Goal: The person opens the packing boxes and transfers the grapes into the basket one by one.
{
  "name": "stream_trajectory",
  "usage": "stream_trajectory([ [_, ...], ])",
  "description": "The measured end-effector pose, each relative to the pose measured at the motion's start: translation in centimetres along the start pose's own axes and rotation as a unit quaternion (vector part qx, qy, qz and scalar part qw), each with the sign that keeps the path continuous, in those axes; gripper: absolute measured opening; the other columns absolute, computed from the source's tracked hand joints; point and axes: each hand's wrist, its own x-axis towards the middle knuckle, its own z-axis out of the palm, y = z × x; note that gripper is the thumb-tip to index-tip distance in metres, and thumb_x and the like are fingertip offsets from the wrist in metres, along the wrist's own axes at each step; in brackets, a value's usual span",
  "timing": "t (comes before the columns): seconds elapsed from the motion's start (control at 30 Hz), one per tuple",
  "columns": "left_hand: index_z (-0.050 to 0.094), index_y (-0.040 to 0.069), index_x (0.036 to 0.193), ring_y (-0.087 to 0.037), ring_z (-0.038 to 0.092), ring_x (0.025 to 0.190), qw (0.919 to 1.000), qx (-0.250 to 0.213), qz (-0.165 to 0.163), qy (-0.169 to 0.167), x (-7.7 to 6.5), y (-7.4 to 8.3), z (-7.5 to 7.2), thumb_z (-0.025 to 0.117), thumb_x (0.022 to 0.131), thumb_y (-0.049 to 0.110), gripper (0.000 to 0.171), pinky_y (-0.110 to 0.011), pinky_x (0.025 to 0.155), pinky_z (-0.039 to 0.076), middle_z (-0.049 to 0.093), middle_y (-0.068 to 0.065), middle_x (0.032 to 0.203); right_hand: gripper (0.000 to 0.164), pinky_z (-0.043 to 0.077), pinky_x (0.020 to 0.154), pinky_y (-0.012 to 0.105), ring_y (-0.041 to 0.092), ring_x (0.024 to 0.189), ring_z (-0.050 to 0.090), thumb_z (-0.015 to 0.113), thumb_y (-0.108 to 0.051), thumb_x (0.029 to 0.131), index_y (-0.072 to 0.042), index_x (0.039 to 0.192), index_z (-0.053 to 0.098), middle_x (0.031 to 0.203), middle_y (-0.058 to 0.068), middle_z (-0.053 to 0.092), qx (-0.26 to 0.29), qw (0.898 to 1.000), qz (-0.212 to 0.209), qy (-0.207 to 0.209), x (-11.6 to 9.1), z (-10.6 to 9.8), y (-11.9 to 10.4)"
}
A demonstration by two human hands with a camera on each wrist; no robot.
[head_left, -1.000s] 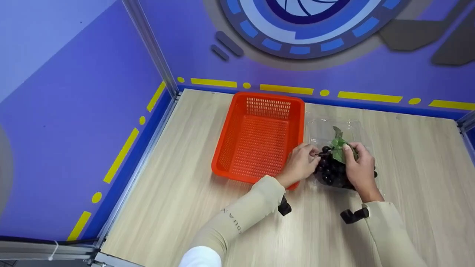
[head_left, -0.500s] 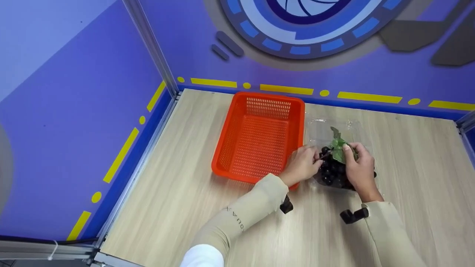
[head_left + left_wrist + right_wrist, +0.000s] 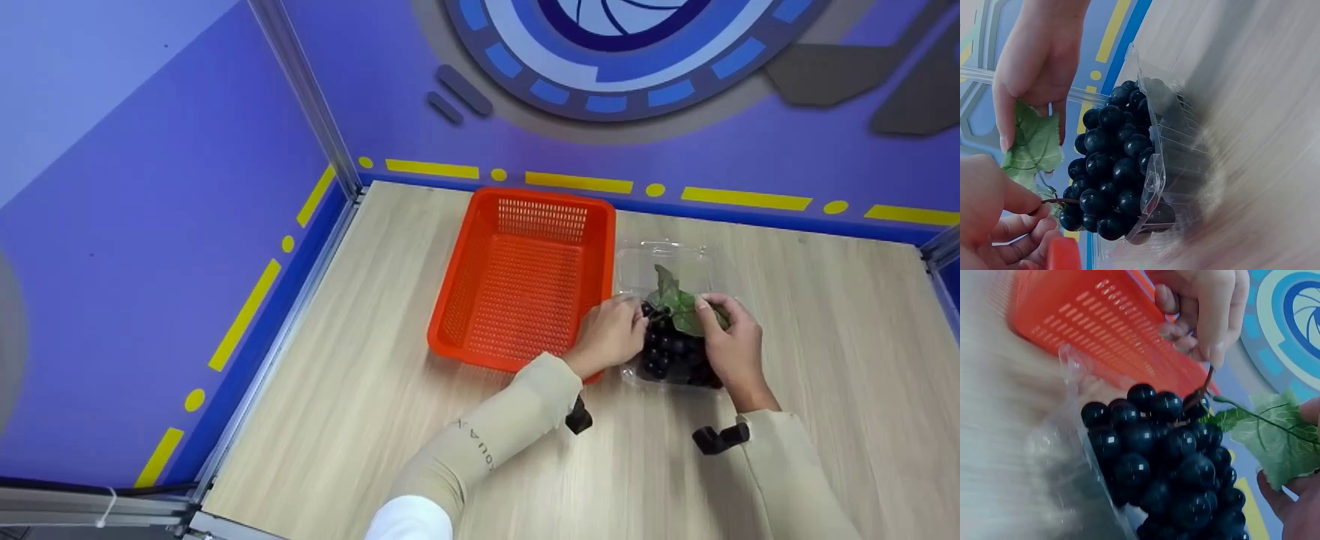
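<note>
A bunch of dark grapes (image 3: 667, 351) sits in a clear plastic box (image 3: 666, 259), its lid side open toward the back. My left hand (image 3: 613, 334) pinches the brown stem (image 3: 1208, 378) at the bunch's left end, as the right wrist view shows. My right hand (image 3: 733, 341) holds a green leaf (image 3: 1036, 140) between thumb and fingers, over the right part of the bunch. Grapes bulge above the box's rim in the left wrist view. The box's lower part is blurred in both wrist views.
An orange-red plastic basket (image 3: 448, 300) with perforated walls stands directly left of the box, partly behind my left hand. A blue-purple printed panel (image 3: 405, 90) closes off the back of the wooden table (image 3: 360, 360), and another the left side.
The clear box and grapes have shifted slightly left. The leaf has tilted left and downward with them. My left hand has closed in on the stem, while my right hand has hardly moved.
</note>
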Motion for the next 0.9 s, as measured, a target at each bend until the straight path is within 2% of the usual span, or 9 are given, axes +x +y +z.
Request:
stream_trajectory([
  [0.2, 0.059, 0.021, 0.086, -0.005, 0.055, 0.073, 0.9999, -0.006, -0.011, -0.002, 0.1, 0.0, 0.1, 0.059, 0.095, 0.028, 0.011, -0.018, 0.059, 0.042, 0.059, 0.010, 0.086, 0.031, 0.042, 0.078, 0.007, -0.006, 0.090, 0.060, 0.055, -0.029, 0.099, -0.005, 0.114, 0.067, 0.094, -0.018, 0.067, 0.046, 0.998, 0.013, 0.031, 0.0, -1.4, 1.0],
  [0.27, 0.059, 0.021, 0.086, -0.005, 0.054, 0.073, 0.9998, -0.012, -0.015, -0.006, 0.1, 0.1, 0.2, 0.059, 0.095, 0.028, 0.011, -0.017, 0.059, 0.041, 0.058, 0.010, 0.086, 0.029, 0.044, 0.080, 0.007, -0.006, 0.092, 0.061, 0.054, -0.024, 0.099, -0.001, 0.113, 0.066, 0.095, -0.016, 0.069, 0.064, 0.997, 0.017, 0.035, -0.3, -2.0, 0.9],
  [0.4, 0.059, 0.021, 0.087, -0.006, 0.056, 0.074, 0.9997, -0.014, -0.021, -0.007, 0.1, 0.2, 0.2, 0.059, 0.095, 0.028, 0.011, -0.017, 0.059, 0.042, 0.060, 0.010, 0.087, 0.027, 0.044, 0.081, 0.006, -0.007, 0.094, 0.062, 0.054, -0.018, 0.099, 0.003, 0.114, 0.065, 0.098, -0.015, 0.070, 0.082, 0.995, 0.031, 0.046, -0.5, -2.8, 2.0],
  [0.57, 0.060, 0.021, 0.089, -0.008, 0.060, 0.077, 0.9999, -0.008, -0.015, 0.001, 0.2, 0.1, 0.3, 0.058, 0.096, 0.028, 0.010, -0.020, 0.060, 0.045, 0.062, 0.010, 0.089, 0.028, 0.041, 0.078, 0.006, -0.010, 0.088, 0.057, 0.055, -0.024, 0.099, -0.002, 0.113, 0.068, 0.094, -0.024, 0.066, 0.028, 0.996, 0.042, 0.078, -0.3, -3.3, 5.0],
  [0.7, 0.061, 0.021, 0.091, -0.008, 0.060, 0.077, 0.9999, -0.006, -0.012, 0.000, 0.2, 0.1, 0.3, 0.056, 0.097, 0.027, 0.010, -0.021, 0.060, 0.045, 0.062, 0.009, 0.089, 0.029, 0.040, 0.079, 0.005, -0.013, 0.090, 0.054, 0.053, -0.024, 0.099, -0.007, 0.117, 0.067, 0.107, -0.009, 0.069, -0.032, 0.994, 0.060, 0.084, -0.6, -3.8, 5.9],
  [0.8, 0.061, 0.021, 0.092, -0.008, 0.060, 0.078, 0.9999, -0.004, -0.014, -0.001, 0.2, 0.1, 0.3, 0.055, 0.097, 0.027, 0.010, -0.021, 0.060, 0.045, 0.062, 0.009, 0.089, 0.032, 0.042, 0.082, 0.011, 0.004, 0.105, 0.062, 0.047, -0.024, 0.101, -0.010, 0.126, 0.062, 0.126, 0.007, 0.064, -0.073, 0.992, 0.084, 0.059, -0.8, -4.3, 6.4],
  [0.87, 0.061, 0.021, 0.092, -0.008, 0.060, 0.079, 0.9998, -0.006, -0.016, -0.003, 0.2, 0.1, 0.2, 0.054, 0.098, 0.027, 0.011, -0.021, 0.061, 0.045, 0.062, 0.009, 0.090, 0.037, 0.046, 0.091, 0.022, 0.022, 0.118, 0.060, 0.041, -0.023, 0.103, -0.011, 0.135, 0.055, 0.137, 0.013, 0.057, -0.088, 0.991, 0.098, 0.027, -0.9, -4.6, 6.8],
  [0.9, 0.061, 0.021, 0.092, -0.008, 0.061, 0.079, 0.9998, -0.007, -0.018, -0.004, 0.2, 0.2, 0.2, 0.054, 0.098, 0.027, 0.011, -0.021, 0.061, 0.045, 0.062, 0.009, 0.090, 0.039, 0.046, 0.097, 0.029, 0.030, 0.126, 0.054, 0.039, -0.022, 0.103, -0.010, 0.139, 0.051, 0.141, 0.016, 0.053, -0.093, 0.990, 0.101, 0.011, -0.9, -4.7, 7.0],
])
